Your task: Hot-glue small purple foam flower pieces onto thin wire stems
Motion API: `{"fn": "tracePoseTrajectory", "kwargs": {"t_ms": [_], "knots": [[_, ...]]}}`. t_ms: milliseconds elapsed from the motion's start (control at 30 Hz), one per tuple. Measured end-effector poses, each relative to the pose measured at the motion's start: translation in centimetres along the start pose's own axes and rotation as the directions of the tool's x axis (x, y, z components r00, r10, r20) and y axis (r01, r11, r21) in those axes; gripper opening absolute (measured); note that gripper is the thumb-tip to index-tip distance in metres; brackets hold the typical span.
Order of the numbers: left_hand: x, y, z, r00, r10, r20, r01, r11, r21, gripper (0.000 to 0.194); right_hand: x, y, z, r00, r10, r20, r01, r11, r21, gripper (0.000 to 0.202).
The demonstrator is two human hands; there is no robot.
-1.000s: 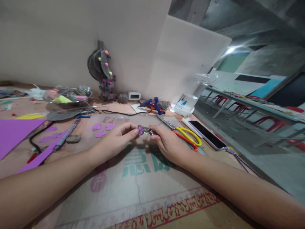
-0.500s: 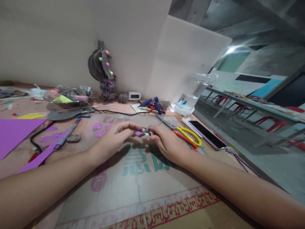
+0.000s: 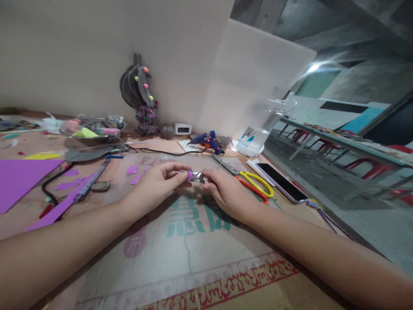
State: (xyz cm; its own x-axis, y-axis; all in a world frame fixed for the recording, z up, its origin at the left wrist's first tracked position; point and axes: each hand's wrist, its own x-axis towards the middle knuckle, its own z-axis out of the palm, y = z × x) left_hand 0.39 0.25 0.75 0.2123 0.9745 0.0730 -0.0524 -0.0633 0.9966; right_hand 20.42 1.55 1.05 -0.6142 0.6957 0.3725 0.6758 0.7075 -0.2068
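Observation:
Between thumb and fingers my left hand (image 3: 169,178) pinches a small purple piece (image 3: 190,175). My right hand (image 3: 221,187) is closed on a small silver metal tool (image 3: 197,177), whose tip touches or nearly touches the purple piece. Its exact kind is hard to make out. Both hands are held close together above the covered table. Purple flower cutouts (image 3: 132,170) lie beyond my left hand. Scissors (image 3: 254,183) with yellow and orange handles rest just right of my right hand.
A blue glue gun (image 3: 208,142), a small clock (image 3: 183,128) and a clear jug (image 3: 253,135) stand at the back. A phone (image 3: 282,183) lies right. On the left are purple sheets (image 3: 24,181), a pen (image 3: 92,181) and a bowl of scraps (image 3: 92,131).
The purple piece has turned and now sits more upright at my left fingertips. My left fingers have shifted slightly around it, while my right hand is almost unmoved.

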Motion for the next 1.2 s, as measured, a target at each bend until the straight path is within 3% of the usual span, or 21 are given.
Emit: {"fn": "tracePoseTrajectory", "kwargs": {"t_ms": [267, 1200], "knots": [[-0.03, -0.01, -0.04, 1.000, -0.001, -0.017, 0.002, 1.000, 0.018, 0.029, 0.02, 0.07, -0.10, 0.993, -0.110, -0.038, 0.106, 0.988, -0.111, 0.031], [-0.02, 0.00, -0.01, 1.000, -0.002, -0.028, 0.003, 0.999, 0.038, 0.023, -0.10, 0.24, -0.11, 0.988, -0.150, -0.048, 0.142, 0.979, -0.144, 0.035]]}}
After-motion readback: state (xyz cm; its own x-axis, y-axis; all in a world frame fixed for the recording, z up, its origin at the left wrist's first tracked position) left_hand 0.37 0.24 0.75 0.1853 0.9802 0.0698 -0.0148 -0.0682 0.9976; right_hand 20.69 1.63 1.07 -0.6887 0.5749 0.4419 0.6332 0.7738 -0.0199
